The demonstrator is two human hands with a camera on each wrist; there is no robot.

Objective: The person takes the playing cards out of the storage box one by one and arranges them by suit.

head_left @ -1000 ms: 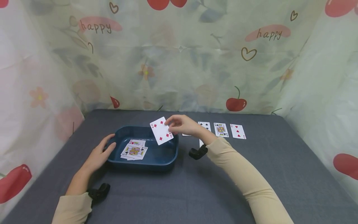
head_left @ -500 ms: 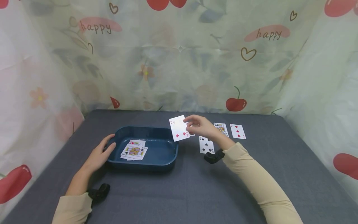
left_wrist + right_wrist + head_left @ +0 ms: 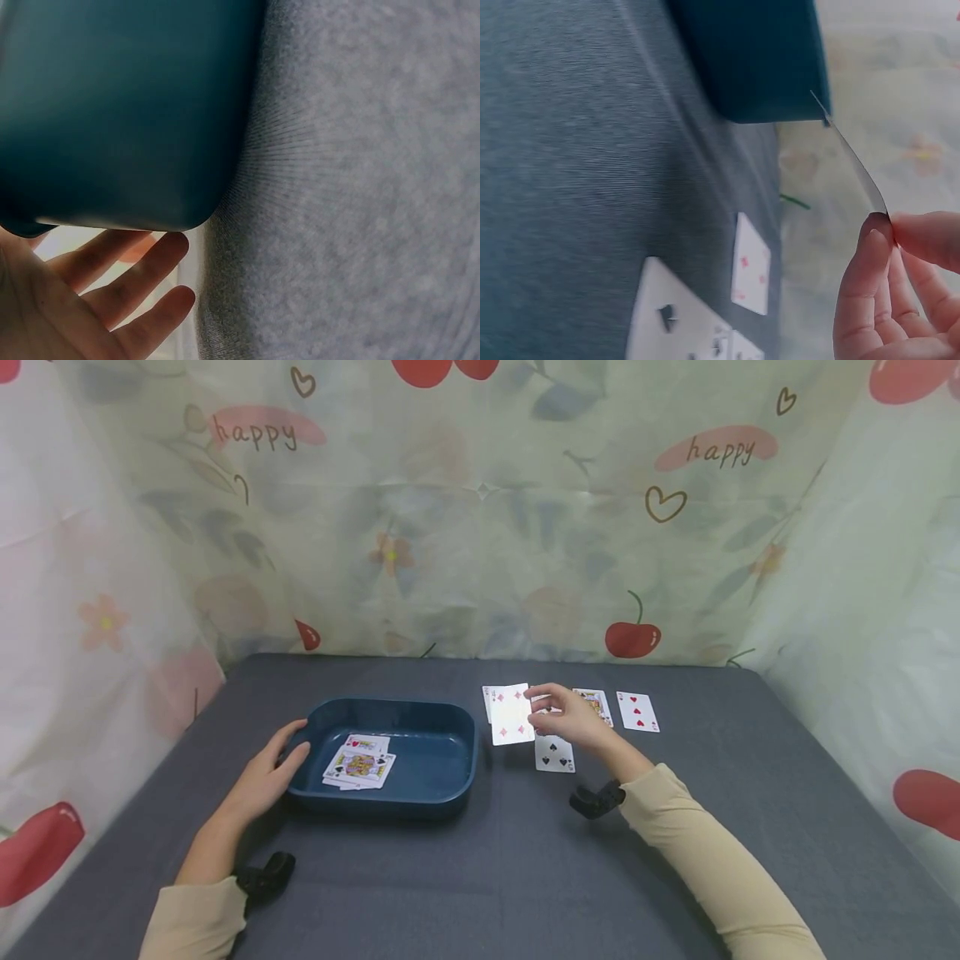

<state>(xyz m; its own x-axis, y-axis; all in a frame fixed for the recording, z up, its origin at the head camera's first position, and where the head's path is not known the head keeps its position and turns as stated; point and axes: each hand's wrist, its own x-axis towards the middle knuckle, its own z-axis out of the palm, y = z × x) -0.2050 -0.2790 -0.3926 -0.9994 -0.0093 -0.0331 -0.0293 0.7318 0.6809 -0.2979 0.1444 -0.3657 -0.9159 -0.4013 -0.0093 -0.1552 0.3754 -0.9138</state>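
Note:
My right hand (image 3: 566, 717) pinches a four of diamonds playing card (image 3: 512, 714) by its right edge between thumb and fingertips. In the right wrist view the held card (image 3: 861, 174) shows nearly edge-on, raised off the table. It overlaps another card (image 3: 487, 693) in the head view. At the left end of a dark blue tray (image 3: 420, 800), my left hand (image 3: 258, 777) holds the rim, thumb over it and other fingers along the outside wall. Those fingers (image 3: 139, 289) look spread under the tray's end in the left wrist view. Several cards (image 3: 360, 766) lie piled inside the tray.
Right of the tray, a king (image 3: 597, 706) and a three of hearts (image 3: 637, 712) lie face up in the back row. A spade card (image 3: 555, 756) lies in front of that row. A printed curtain (image 3: 480, 568) closes off the back of the grey table (image 3: 480, 877).
My right hand has carried the four of diamonds rightward from above the tray to over the card row, turning it more upright. My left hand has stayed at the tray's rim.

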